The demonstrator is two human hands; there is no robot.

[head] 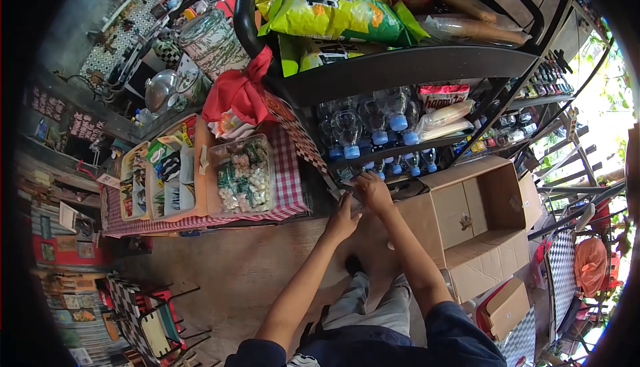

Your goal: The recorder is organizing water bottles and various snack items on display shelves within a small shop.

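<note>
My left hand (342,220) is stretched out in front of the lower shelves of a black rack, with its thumb apart from the fingers. Just beside it, my right hand (373,192) has its fingers curled near the bottom shelf's edge. Something thin and pale shows at the right fingertips, too small to make out, and whether either hand grips it is unclear. Above the hands, clear plastic bottles (347,129) with blue caps fill a shelf, caps towards me. More blue-capped bottles (414,162) sit on the level below, partly hidden behind my right hand.
To the right stands an open cardboard box (480,217). On the left, a checkered tablecloth (292,182) carries a clear tub of wrapped sweets (245,177) and an orange container of sachets (175,177). Snack bags (340,14) lie on the rack's top shelf (410,69). A red cloth (237,92) hangs alongside.
</note>
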